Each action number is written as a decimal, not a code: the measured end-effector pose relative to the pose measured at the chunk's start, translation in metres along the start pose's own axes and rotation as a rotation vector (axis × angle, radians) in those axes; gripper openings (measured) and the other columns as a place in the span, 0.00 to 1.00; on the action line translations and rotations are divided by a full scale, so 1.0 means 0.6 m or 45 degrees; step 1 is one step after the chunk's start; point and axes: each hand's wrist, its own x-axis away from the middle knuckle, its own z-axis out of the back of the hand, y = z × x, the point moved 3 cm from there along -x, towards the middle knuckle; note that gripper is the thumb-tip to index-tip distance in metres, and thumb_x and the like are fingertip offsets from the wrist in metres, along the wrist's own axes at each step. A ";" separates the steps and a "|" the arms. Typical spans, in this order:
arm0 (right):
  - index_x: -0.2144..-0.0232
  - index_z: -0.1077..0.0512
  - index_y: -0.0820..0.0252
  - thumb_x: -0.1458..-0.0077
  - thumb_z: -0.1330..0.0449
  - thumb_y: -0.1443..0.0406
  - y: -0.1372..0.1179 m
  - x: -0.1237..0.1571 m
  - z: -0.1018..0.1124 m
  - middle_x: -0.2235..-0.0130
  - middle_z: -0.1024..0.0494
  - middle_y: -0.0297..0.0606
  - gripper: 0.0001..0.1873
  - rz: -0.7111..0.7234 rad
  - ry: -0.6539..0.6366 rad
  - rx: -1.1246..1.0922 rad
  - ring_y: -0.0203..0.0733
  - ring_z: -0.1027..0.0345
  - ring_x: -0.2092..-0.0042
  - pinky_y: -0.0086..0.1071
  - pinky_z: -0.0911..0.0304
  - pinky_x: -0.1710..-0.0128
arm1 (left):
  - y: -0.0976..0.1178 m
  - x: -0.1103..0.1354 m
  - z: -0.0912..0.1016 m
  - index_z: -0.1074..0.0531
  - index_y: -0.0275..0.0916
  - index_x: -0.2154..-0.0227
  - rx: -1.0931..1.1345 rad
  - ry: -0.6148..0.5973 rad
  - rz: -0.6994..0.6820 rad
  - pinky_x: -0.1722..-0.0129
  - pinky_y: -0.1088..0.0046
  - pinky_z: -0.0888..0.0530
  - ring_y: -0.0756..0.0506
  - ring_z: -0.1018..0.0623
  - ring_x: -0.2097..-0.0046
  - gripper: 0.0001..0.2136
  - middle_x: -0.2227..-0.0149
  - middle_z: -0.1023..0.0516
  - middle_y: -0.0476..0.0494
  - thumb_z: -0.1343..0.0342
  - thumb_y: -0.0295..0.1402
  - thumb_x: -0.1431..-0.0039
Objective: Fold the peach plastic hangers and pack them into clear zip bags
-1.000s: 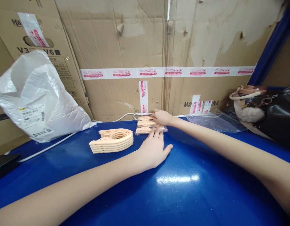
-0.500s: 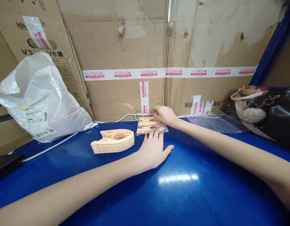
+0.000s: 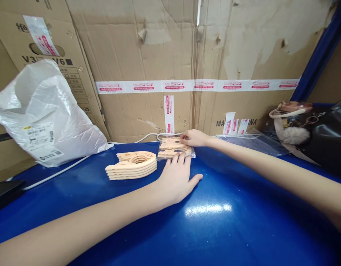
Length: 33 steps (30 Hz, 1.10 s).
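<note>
Fingers (image 3: 178, 158) of the left hand (image 3: 176, 181) lie spread and flat, their tips pressing the near edge of a clear packet (image 3: 173, 148) of peach plastic pieces. The right hand (image 3: 194, 137) reaches to the far edge, its fingers narrowed in a pinch on the film. The clear packet rests at the back of the glossy blue counter (image 3: 228, 229), just beside a stack of peach plastic hangers (image 3: 133, 165).

A firm, flat press from the left hand seems wise, since the slick surface could let the packet slide. The right hand's pinch is best kept on the film alone.

Taped cardboard boxes (image 3: 148, 55) stand behind. A white plastic bag (image 3: 45, 114) leans at the left, a white cable (image 3: 62, 170) trails along the back, and a dark handbag (image 3: 320, 136) sits at the right.
</note>
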 end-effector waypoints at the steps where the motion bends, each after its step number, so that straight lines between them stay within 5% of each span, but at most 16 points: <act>1: 0.49 0.32 0.60 0.38 0.43 0.60 0.000 -0.003 0.001 0.48 0.28 0.42 0.17 -0.007 -0.012 0.004 0.45 0.30 0.53 0.44 0.31 0.54 | -0.002 0.001 0.000 0.43 0.28 0.38 -0.006 0.003 0.012 0.39 0.52 0.41 0.31 0.39 0.37 0.31 0.37 0.38 0.28 0.55 0.47 0.34; 5: 0.49 0.31 0.59 0.38 0.43 0.60 -0.004 -0.020 0.000 0.48 0.28 0.42 0.16 -0.027 -0.056 0.009 0.45 0.30 0.52 0.44 0.31 0.54 | -0.009 -0.001 -0.004 0.45 0.27 0.37 -0.033 0.038 0.055 0.37 0.47 0.48 0.27 0.47 0.34 0.32 0.35 0.43 0.28 0.56 0.48 0.34; 18: 0.49 0.31 0.60 0.38 0.43 0.60 -0.001 -0.031 -0.006 0.48 0.28 0.42 0.17 -0.050 -0.129 -0.011 0.45 0.30 0.53 0.44 0.31 0.55 | 0.002 0.020 0.005 0.43 0.31 0.37 -0.036 0.021 0.045 0.37 0.47 0.46 0.30 0.44 0.34 0.32 0.35 0.42 0.31 0.55 0.50 0.35; 27: 0.49 0.32 0.60 0.38 0.43 0.60 -0.004 -0.036 -0.012 0.48 0.28 0.43 0.17 -0.137 -0.073 0.006 0.44 0.30 0.53 0.44 0.31 0.55 | 0.002 0.019 -0.001 0.42 0.31 0.37 -0.038 -0.008 0.078 0.38 0.42 0.48 0.27 0.45 0.34 0.32 0.34 0.45 0.29 0.56 0.51 0.35; 33: 0.48 0.32 0.60 0.38 0.42 0.60 -0.021 -0.016 -0.002 0.48 0.28 0.43 0.17 -0.260 0.118 0.170 0.45 0.30 0.52 0.44 0.31 0.54 | -0.006 -0.003 -0.013 0.44 0.29 0.37 -0.006 0.000 0.071 0.39 0.42 0.47 0.26 0.46 0.34 0.33 0.34 0.46 0.26 0.57 0.51 0.35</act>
